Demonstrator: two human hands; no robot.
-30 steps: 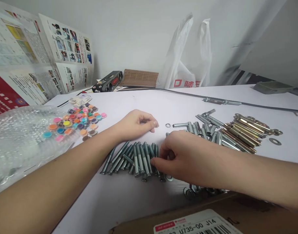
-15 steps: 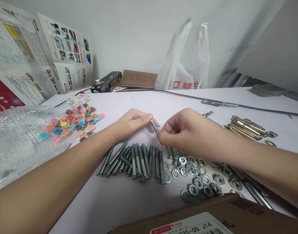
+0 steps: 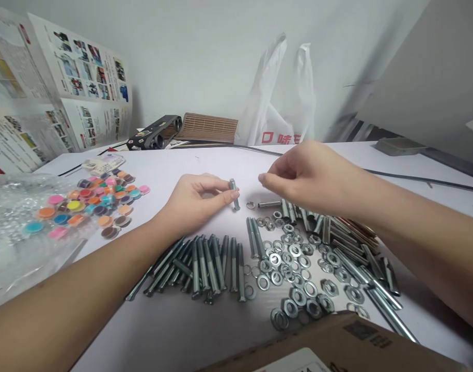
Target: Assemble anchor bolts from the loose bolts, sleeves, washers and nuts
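My left hand [image 3: 195,199] rests on the white table [image 3: 205,165] and pinches a short silver bolt [image 3: 233,194], held nearly upright between thumb and fingers. My right hand [image 3: 304,175] hovers just right of it, fingertips pinched together; what they hold, if anything, is too small to see. Below my hands lies a row of long silver bolts [image 3: 201,261]. A scatter of washers and nuts [image 3: 294,268] lies to its right. One small washer [image 3: 251,205] sits beside the held bolt.
Colourful round caps [image 3: 93,201] and bubble wrap [image 3: 12,232] lie at the left. More bolts and brass-coloured parts [image 3: 348,235] are under my right forearm. A cardboard box [image 3: 337,343] stands at the near edge. A white plastic bag [image 3: 277,103], a cable [image 3: 414,178] and brochures [image 3: 66,93] are at the back.
My right hand rose from the bolt row to my left hand, passed it a bolt and pulled away to the right. My left hand now holds that bolt alone.
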